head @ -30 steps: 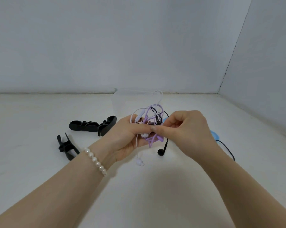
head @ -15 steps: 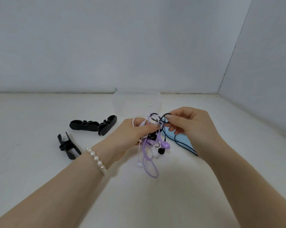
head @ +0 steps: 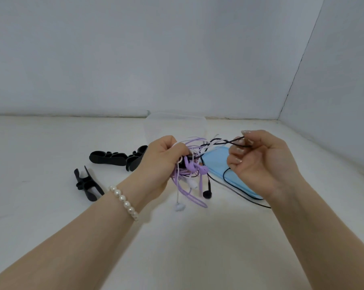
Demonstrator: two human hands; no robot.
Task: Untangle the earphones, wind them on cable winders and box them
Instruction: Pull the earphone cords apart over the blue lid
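My left hand grips a tangle of earphones: purple, white and black cables knotted together, held above the table. A black earbud and a white earbud dangle below it. My right hand pinches the black cable and holds it out to the right of the tangle. Black cable winders lie on the table to the left: two side by side, and a third nearer to me. A clear plastic box stands behind the hands.
A light blue lid lies flat under my right hand, with a black cable running over it. White walls close off the back and the right side. A pearl bracelet circles my left wrist.
My right hand has pulled the black cable out to the right, away from the tangle, uncovering the blue lid. The tangle in my left hand has loosened and more loops hang down.
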